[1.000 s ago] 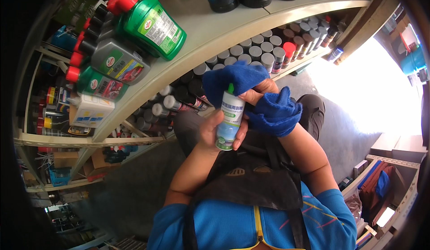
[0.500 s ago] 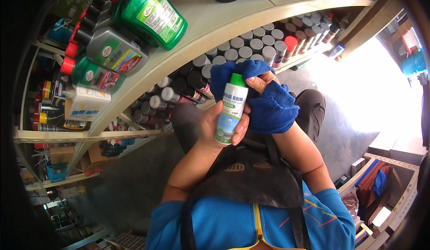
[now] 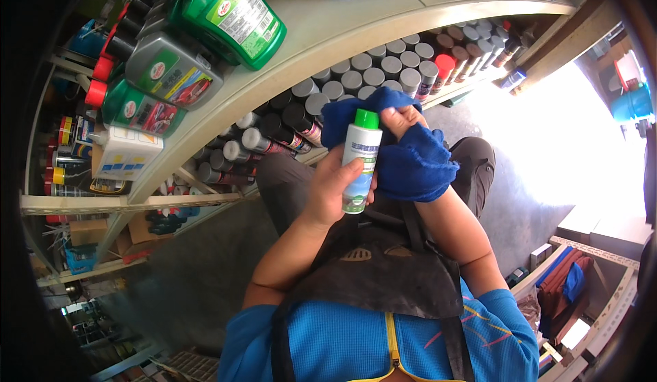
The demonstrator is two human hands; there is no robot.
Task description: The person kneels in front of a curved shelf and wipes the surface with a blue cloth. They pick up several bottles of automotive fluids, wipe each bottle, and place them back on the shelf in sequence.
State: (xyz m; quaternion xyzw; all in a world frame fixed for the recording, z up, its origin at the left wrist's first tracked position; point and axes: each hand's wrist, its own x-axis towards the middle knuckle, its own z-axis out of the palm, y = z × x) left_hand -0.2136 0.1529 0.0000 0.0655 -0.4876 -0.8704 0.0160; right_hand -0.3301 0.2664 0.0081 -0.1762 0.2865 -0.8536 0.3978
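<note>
A small white bottle [image 3: 361, 151] with a green cap and a blue-green lower label stands nearly upright in front of my chest. My left hand [image 3: 334, 182] is wrapped round its lower half, the thumb lying across the label. Just right of it, a dark blue cloth [image 3: 416, 166] drapes over my right hand [image 3: 402, 121] and wrist. The right thumb and part of the fingers show above the cloth, closed on it; the rest are covered. Part of the cloth reaches behind the bottle's cap.
Ahead, a lower shelf holds rows of grey-capped spray cans [image 3: 373, 76]. A beige shelf edge [image 3: 328, 43] curves above them, with a green jug [image 3: 239, 19] and grey bottle [image 3: 174, 74] at left. A wooden rack [image 3: 609, 307] with folded cloths stands at right.
My left hand has shifted its grip, bringing the thumb across the label. The bottle has turned and moved slightly right and up. My right hand stays in the cloth.
</note>
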